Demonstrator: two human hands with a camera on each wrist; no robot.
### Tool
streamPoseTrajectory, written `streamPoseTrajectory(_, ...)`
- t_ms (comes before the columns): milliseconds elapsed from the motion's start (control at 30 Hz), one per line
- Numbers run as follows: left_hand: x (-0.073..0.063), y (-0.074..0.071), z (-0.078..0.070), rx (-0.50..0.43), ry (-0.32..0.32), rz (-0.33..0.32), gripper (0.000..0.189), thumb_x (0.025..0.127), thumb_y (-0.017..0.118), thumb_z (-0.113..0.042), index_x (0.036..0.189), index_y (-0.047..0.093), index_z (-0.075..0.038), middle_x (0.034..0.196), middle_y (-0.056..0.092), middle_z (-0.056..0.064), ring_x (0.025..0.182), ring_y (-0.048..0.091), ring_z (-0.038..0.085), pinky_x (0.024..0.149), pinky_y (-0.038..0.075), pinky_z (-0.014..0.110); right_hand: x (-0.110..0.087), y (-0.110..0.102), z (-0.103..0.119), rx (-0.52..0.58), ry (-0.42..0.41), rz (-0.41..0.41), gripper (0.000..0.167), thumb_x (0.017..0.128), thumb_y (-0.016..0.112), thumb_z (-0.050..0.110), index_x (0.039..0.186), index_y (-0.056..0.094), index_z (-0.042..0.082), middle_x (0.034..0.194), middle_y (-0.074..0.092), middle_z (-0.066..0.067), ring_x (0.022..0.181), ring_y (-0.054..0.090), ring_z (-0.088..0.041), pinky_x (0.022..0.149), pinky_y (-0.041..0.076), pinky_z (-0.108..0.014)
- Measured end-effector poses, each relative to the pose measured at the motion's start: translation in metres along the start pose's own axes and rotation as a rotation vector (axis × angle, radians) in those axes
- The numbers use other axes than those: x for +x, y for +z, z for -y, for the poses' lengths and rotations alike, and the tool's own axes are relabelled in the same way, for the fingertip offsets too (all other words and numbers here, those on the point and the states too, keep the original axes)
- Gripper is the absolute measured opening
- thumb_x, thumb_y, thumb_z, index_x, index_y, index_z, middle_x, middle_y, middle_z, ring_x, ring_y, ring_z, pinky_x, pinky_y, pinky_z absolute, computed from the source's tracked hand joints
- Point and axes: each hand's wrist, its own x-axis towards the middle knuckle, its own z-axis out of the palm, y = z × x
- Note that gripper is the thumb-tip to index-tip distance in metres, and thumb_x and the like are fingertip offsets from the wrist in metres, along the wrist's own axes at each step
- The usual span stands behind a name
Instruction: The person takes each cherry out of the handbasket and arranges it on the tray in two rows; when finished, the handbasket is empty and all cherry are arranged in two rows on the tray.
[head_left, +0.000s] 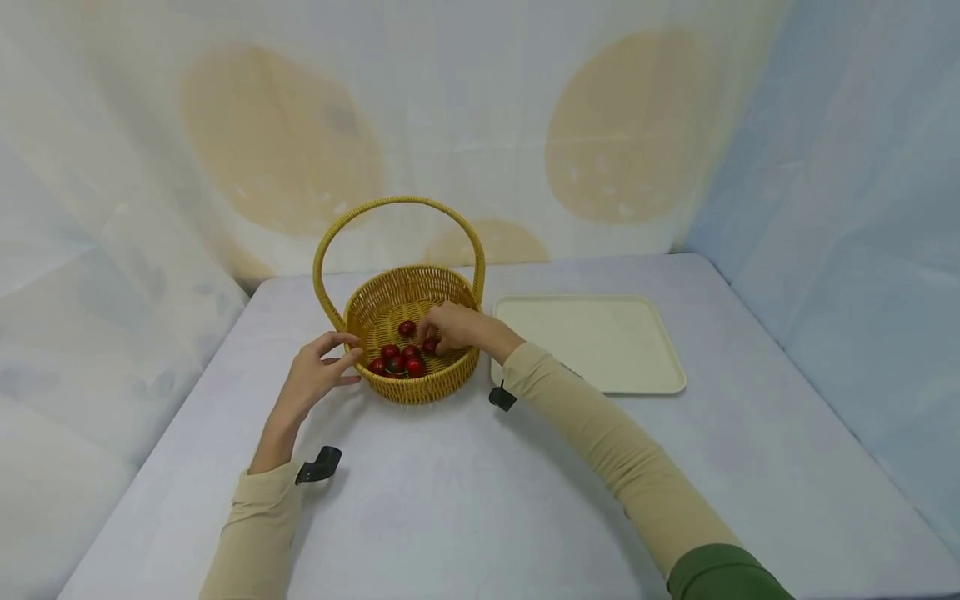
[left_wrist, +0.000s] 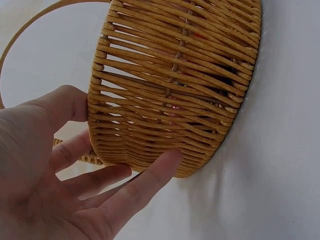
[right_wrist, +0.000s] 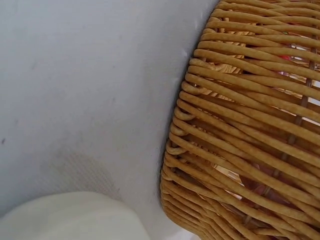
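Note:
A yellow-brown wicker basket (head_left: 416, 390) with a tall hooped handle (head_left: 405, 200) stands on the table. Several small, round, glossy dark red fruits (head_left: 416, 367) lie inside it, mostly gathered at its near left. My left hand (head_left: 315, 375) holds the basket's left rim. In the left wrist view, that hand's thumb (left_wrist: 70, 102) bends at the rim while the other fingers spread along the woven side. My right hand (head_left: 453, 325) reaches over the right rim into the basket, its fingers curled down around one red fruit. The right wrist view shows the basket's outer wall, which mostly hides this hand.
A cream rectangular tray (head_left: 592, 342) lies on the table right of the basket, beneath the right forearm's line. Its rounded corner (right_wrist: 75, 220) shows in the right wrist view. Patterned cloth walls (head_left: 480, 108) enclose the table at the back and sides.

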Motion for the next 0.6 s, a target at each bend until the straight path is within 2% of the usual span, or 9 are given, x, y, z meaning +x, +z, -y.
streamPoseTrajectory(300, 0.000, 0.003, 0.005, -0.011, 0.007, 0.018, 0.043, 0.098, 0.061, -0.027, 0.131, 0.053, -0.001, 0.150, 0.042, 0.019, 0.117, 0.062, 0.042, 0.081, 0.063, 0.045, -0.004, 0.000, -0.001, -0.001, -0.001, 0.003, 0.031, 0.089, 0.072, 0.010, 0.120, 0.068, 0.012, 0.118, 0.070, -0.003, 0.113, 0.063, -0.018, 0.095, 0.056, -0.030)
streamPoseTrajectory(600, 0.000, 0.000, 0.010, -0.014, 0.008, 0.021, 0.046, 0.098, 0.061, -0.033, 0.131, 0.054, -0.001, 0.147, 0.044, 0.018, 0.114, 0.064, 0.039, 0.080, 0.063, 0.045, -0.014, -0.010, 0.006, 0.014, -0.025, -0.050, 0.032, 0.088, 0.074, 0.014, 0.120, 0.067, 0.011, 0.117, 0.069, -0.005, 0.110, 0.064, -0.019, 0.092, 0.057, -0.030)
